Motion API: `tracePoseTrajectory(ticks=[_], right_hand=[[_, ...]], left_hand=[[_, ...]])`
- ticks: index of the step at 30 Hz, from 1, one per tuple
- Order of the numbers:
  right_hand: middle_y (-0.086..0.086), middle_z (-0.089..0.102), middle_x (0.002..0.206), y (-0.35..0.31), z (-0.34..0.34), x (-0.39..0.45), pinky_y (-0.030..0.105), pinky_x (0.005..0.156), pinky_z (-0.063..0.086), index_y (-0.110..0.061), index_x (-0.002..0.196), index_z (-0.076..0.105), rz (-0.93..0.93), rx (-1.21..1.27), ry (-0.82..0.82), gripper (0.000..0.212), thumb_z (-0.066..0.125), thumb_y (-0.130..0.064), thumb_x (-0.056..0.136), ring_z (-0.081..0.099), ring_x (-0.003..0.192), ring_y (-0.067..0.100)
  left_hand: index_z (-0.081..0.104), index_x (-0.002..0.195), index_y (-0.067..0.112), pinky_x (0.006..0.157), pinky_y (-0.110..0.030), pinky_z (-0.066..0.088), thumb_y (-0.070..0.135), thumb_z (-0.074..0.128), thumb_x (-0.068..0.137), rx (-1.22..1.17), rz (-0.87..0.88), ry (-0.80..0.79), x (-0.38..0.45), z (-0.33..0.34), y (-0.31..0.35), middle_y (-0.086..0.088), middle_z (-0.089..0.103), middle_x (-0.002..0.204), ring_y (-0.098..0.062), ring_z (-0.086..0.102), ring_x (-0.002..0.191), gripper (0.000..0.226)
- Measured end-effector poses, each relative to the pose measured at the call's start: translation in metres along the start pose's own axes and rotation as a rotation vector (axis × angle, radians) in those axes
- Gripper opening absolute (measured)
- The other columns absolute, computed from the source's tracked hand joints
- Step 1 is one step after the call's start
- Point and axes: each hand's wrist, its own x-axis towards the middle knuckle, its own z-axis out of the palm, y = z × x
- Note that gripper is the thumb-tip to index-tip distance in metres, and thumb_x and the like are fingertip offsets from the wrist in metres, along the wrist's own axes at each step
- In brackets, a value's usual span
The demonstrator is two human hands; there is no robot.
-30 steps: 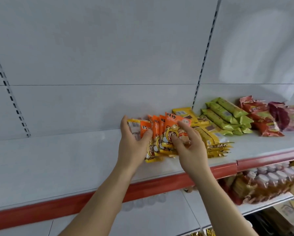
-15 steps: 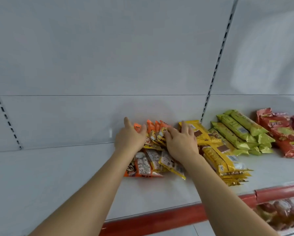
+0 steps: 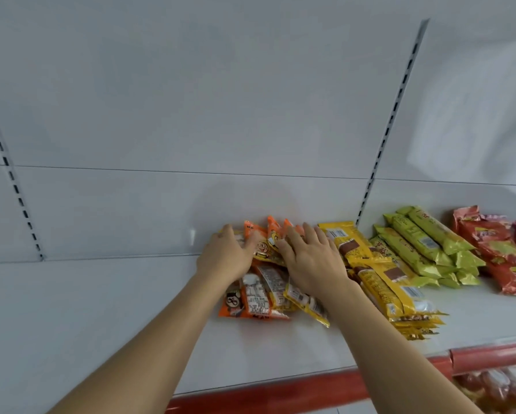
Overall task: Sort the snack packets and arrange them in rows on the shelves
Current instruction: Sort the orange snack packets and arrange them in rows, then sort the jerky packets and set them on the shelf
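Head view: both hands [image 3: 313,264] press glossy, crinkled orange packets [image 3: 262,294].

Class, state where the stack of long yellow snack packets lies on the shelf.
In the head view, the stack of long yellow snack packets lies right of centre on the white shelf, between the orange packets and the green packets.

I log even, soft lighting, a pale glare patch on the white back panel [image 3: 472,121], wide-angle bowing at edges, slight blur.
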Motion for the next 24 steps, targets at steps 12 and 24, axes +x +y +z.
tracePoseTrajectory(ticks=[12, 24], right_hand=[[0.009, 0.018, 0.165, -0.115, -0.011, -0.029, 0.046, 0.123, 0.011, -0.026, 0.156, 0.026, -0.235, -0.021, 0.049, 0.066, 0.025, -0.062, 0.101, 0.008, 0.154, 0.029], [0.008, 0.011, 0.167, -0.351, 0.011, -0.09, 0.045, 0.124, 0.006, -0.026, 0.16, 0.015, -0.412, 0.022, -0.018, 0.069, 0.02, -0.063, 0.101, 0.0, 0.155, 0.028]], left_hand=[[0.027, 0.158, 0.015, 0.118, -0.049, 0.032, 0.065, 0.034, 0.102, 0.34, 0.074, 0.275, -0.064, -0.075, -0.075, -0.013, 0.033, 0.163, -0.036, 0.03, 0.149, 0.075], [0.023, 0.162, 0.017, 0.125, -0.048, 0.021, 0.058, 0.034, 0.105, 0.417, -0.017, 0.385, -0.144, -0.227, -0.258, -0.011, 0.029, 0.167, -0.032, 0.022, 0.155, 0.071]])
